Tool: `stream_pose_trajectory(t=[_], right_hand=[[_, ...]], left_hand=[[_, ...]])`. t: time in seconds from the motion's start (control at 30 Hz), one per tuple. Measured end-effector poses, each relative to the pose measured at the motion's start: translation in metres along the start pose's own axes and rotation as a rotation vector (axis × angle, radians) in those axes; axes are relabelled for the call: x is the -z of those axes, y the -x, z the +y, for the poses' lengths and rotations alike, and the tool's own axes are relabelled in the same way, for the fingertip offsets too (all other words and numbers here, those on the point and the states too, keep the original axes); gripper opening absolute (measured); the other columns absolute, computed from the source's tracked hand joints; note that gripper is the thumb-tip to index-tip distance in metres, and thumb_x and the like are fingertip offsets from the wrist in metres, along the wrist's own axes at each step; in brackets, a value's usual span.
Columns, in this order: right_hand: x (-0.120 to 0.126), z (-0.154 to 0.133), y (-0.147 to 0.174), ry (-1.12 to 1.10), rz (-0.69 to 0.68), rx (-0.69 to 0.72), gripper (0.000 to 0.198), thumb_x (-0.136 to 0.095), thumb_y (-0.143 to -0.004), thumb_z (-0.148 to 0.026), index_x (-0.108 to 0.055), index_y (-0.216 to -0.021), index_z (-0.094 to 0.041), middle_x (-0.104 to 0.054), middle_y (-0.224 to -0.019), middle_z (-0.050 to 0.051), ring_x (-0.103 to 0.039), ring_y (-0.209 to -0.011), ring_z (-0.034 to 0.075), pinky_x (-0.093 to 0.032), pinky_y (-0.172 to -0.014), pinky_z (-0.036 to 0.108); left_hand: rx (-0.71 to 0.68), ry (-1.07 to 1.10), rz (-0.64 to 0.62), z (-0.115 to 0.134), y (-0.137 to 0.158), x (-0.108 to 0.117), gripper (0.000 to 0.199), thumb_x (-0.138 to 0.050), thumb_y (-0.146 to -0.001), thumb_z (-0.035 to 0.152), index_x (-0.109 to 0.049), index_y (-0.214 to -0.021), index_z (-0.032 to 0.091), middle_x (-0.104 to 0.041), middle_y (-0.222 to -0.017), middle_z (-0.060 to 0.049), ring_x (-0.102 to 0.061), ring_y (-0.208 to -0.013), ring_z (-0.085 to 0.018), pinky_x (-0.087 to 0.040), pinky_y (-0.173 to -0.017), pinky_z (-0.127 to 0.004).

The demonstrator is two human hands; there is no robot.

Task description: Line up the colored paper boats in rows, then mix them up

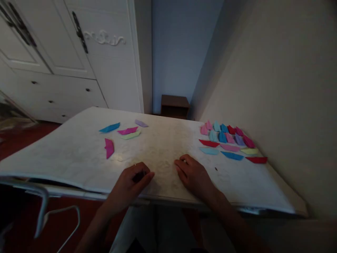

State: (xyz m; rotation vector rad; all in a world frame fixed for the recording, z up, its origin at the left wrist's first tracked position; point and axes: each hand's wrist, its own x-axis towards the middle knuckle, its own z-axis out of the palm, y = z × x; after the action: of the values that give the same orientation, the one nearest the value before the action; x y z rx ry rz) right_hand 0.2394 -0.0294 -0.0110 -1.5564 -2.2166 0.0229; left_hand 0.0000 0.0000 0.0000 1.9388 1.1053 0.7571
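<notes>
My left hand (pixel 134 181) rests near the front edge of the white-topped table (pixel 163 147), its fingers curled loosely inward with nothing visible in them. Across a short gap, my right hand (pixel 194 174) lies on the tabletop with its fingers bent together, also holding nothing that I can see. Beyond my left hand are a few folded paper boats: a magenta paper boat (pixel 109 148), a blue paper boat (pixel 110 127), another magenta paper boat (pixel 127 131), a pale green paper boat (pixel 131 135) and a lilac paper boat (pixel 141 123).
At the right, several paper boats stand in close rows, with flat ones such as a red paper boat (pixel 209 143) and a blue paper boat (pixel 232 155) in front. A wall (pixel 289 105) borders the right side. White cabinets (pixel 110 70) and a brown nightstand (pixel 175 102) stand behind.
</notes>
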Motion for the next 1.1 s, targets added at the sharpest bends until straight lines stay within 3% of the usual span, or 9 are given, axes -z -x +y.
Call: stream_pose_trajectory(t=[0.17, 0.27, 0.37, 0.47, 0.57, 0.7, 0.8, 0.93, 1.1], right_hand=[[0.002, 0.009, 0.007, -0.227, 0.043, -0.015, 0.027, -0.044, -0.095, -0.024, -0.068, -0.107, -0.020, -0.064, -0.103, 0.010, -0.062, -0.094, 0.020, -0.054, -0.082, 0.034], [-0.001, 0.014, 0.010, -0.269, 0.054, -0.029, 0.028, -0.045, -0.095, -0.029, -0.070, -0.103, -0.020, -0.065, -0.102, 0.010, -0.063, -0.094, 0.021, -0.055, -0.082, 0.035], [-0.004, 0.018, 0.013, -0.272, 0.076, -0.038, 0.028, -0.047, -0.094, -0.035, -0.070, -0.102, -0.022, -0.066, -0.103, 0.009, -0.065, -0.094, 0.022, -0.055, -0.083, 0.038], [-0.006, 0.022, 0.015, -0.271, 0.080, -0.027, 0.029, -0.048, -0.093, -0.039, -0.072, -0.100, -0.024, -0.067, -0.101, 0.009, -0.066, -0.092, 0.023, -0.057, -0.081, 0.039], [-0.008, 0.025, 0.016, -0.278, 0.096, -0.022, 0.030, -0.049, -0.092, -0.043, -0.072, -0.098, -0.026, -0.068, -0.101, 0.008, -0.067, -0.092, 0.023, -0.057, -0.080, 0.039], [-0.009, 0.027, 0.017, -0.284, 0.101, -0.045, 0.031, -0.049, -0.092, -0.046, -0.073, -0.098, -0.027, -0.068, -0.102, 0.008, -0.067, -0.093, 0.024, -0.057, -0.081, 0.040], [-0.010, 0.027, 0.018, -0.296, 0.103, -0.054, 0.031, -0.049, -0.092, -0.046, -0.073, -0.099, -0.028, -0.068, -0.103, 0.008, -0.066, -0.094, 0.024, -0.057, -0.082, 0.041], [-0.010, 0.027, 0.019, -0.304, 0.101, -0.046, 0.031, -0.049, -0.091, -0.046, -0.073, -0.098, -0.027, -0.068, -0.103, 0.008, -0.066, -0.095, 0.024, -0.056, -0.082, 0.040], [-0.011, 0.028, 0.018, -0.309, 0.104, -0.026, 0.029, -0.049, -0.092, -0.043, -0.072, -0.100, -0.025, -0.068, -0.102, 0.008, -0.066, -0.094, 0.023, -0.056, -0.083, 0.040]], left_hand=[[0.040, 0.166, 0.049, -0.002, -0.001, 0.004, 0.033, -0.055, -0.084, 0.045, -0.056, -0.067, 0.017, -0.050, -0.059, 0.003, -0.045, -0.055, -0.011, -0.036, -0.051, -0.022], [0.077, 0.148, 0.160, -0.011, -0.003, 0.015, 0.033, -0.053, -0.085, 0.047, -0.053, -0.069, 0.018, -0.048, -0.056, 0.004, -0.045, -0.052, -0.011, -0.037, -0.051, -0.023], [0.135, -0.236, 0.394, -0.024, -0.004, 0.033, 0.029, -0.049, -0.088, 0.044, -0.056, -0.076, 0.018, -0.056, -0.065, 0.000, -0.051, -0.058, -0.013, -0.040, -0.057, -0.025], [0.309, -0.655, 0.570, -0.032, -0.005, 0.053, 0.030, -0.046, -0.091, 0.043, -0.059, -0.101, 0.017, -0.065, -0.096, -0.009, -0.062, -0.081, -0.021, -0.045, -0.068, -0.030], [0.493, -0.814, 0.546, -0.034, -0.009, 0.069, 0.047, -0.044, -0.091, 0.053, -0.057, -0.114, 0.014, -0.061, -0.113, -0.016, -0.064, -0.094, -0.029, -0.047, -0.070, -0.034], [0.578, -0.820, 0.435, -0.039, -0.019, 0.083, 0.041, -0.044, -0.090, 0.048, -0.064, -0.102, 0.015, -0.062, -0.110, -0.018, -0.066, -0.090, -0.031, -0.047, -0.070, -0.037], [0.566, -0.737, 0.430, -0.046, -0.021, 0.094, 0.032, -0.050, -0.086, 0.040, -0.067, -0.100, 0.017, -0.066, -0.106, -0.015, -0.065, -0.092, -0.030, -0.047, -0.071, -0.035], [0.440, -0.607, 0.505, -0.059, -0.011, 0.106, 0.025, -0.055, -0.083, 0.033, -0.068, -0.099, 0.019, -0.071, -0.100, -0.009, -0.065, -0.093, -0.024, -0.046, -0.077, -0.031], [0.245, -0.347, 0.510, -0.061, 0.004, 0.114, 0.028, -0.058, -0.079, 0.039, -0.071, -0.090, 0.017, -0.073, -0.086, -0.005, -0.064, -0.075, -0.018, -0.047, -0.069, -0.027]])
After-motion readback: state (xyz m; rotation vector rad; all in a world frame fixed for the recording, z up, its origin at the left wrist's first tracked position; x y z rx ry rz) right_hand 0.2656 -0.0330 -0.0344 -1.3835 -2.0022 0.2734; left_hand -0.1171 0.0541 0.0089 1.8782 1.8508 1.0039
